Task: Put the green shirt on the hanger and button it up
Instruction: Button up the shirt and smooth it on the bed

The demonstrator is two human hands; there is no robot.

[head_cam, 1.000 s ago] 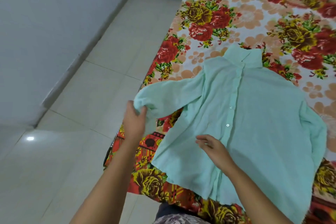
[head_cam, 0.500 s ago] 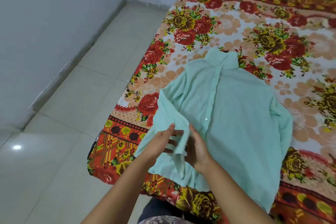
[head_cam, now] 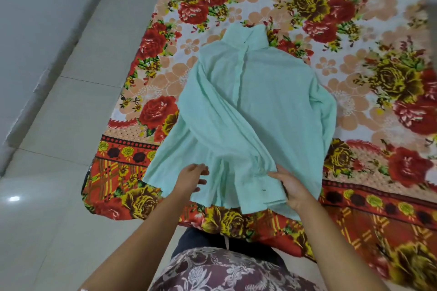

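No legible txt anywhere.

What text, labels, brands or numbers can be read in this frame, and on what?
None can be read in the head view.
green shirt: no tag, label or print shows.
dark speck on the shirt near the cuff: too small to tell whether it is a mark or text.
floral bedspread: flower pattern only, no lettering.
patterned garment on the person: pattern only, no lettering.

Home bedroom, floral bedspread (head_cam: 307, 19), tiled floor (head_cam: 71, 125)
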